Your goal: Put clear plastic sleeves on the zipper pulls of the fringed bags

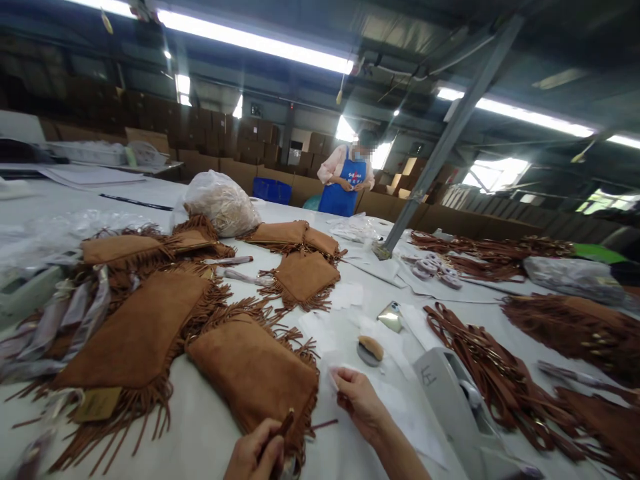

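At the bottom centre, my left hand (257,450) is closed round a brown leather strap (287,421), whose end sticks up from the fingers. Just beyond it lies a brown suede bag (255,370) with fringed edges. To the right, my right hand (359,403) pinches a thin white sheet (334,379), perhaps paper, low over the table. A dark round dish with a tan, sponge-like piece (371,347) sits past that hand. Part of the strap is hidden by my left fingers.
More fringed bags (135,327) cover the left side. A grey machine (450,400) and piled brown straps (493,367) stand right. A phone (391,316) lies mid-table. A metal post (425,180) rises from the table; a person in a blue apron (345,180) stands beyond.
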`<state>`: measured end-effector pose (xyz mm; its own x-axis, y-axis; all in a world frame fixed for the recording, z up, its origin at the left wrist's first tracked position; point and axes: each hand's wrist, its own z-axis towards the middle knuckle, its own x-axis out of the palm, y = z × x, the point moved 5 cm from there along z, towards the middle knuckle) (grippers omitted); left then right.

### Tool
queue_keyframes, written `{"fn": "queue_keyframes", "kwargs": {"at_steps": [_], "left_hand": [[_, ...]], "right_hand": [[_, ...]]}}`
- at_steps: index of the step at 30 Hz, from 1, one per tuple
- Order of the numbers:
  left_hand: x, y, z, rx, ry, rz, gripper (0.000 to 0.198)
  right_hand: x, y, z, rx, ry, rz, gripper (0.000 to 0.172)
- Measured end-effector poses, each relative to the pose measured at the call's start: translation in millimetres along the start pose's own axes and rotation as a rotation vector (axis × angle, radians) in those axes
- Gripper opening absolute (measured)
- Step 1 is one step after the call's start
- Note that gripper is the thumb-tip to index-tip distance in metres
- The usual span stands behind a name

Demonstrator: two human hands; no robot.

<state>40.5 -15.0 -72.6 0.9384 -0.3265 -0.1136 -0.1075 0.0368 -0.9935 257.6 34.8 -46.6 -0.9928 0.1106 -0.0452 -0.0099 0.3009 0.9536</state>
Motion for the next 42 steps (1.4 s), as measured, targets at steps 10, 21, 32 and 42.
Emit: {"fn": "queue_keyframes", "kwargs": {"at_steps": [10,21,32,42], "left_hand": [[-7.3,-16.5,-2.0,0.013,0.031,-0.050,0.025],[-6.1,-28.1,-7.8,0.097,-0.010,0.042,0.027],[-5.1,-33.7,-10.2,0.131,-0.046,0.094,0.025],[-5.5,-31.3,-10.0,0.148,-0.046,0.155,0.024]], "right_hand": [[59.0,-15.5,-48.2,0.086,0.057,0.379,0.039],[65.9,-6.0,-57.2,-0.030,-0.205,0.439,0.034],[65.8,11.3,-70.0,-0.119,-0.120,0.224,0.035],[72.7,10.1,-69.0,-0.139,-0.021,0.195,0.032]]}}
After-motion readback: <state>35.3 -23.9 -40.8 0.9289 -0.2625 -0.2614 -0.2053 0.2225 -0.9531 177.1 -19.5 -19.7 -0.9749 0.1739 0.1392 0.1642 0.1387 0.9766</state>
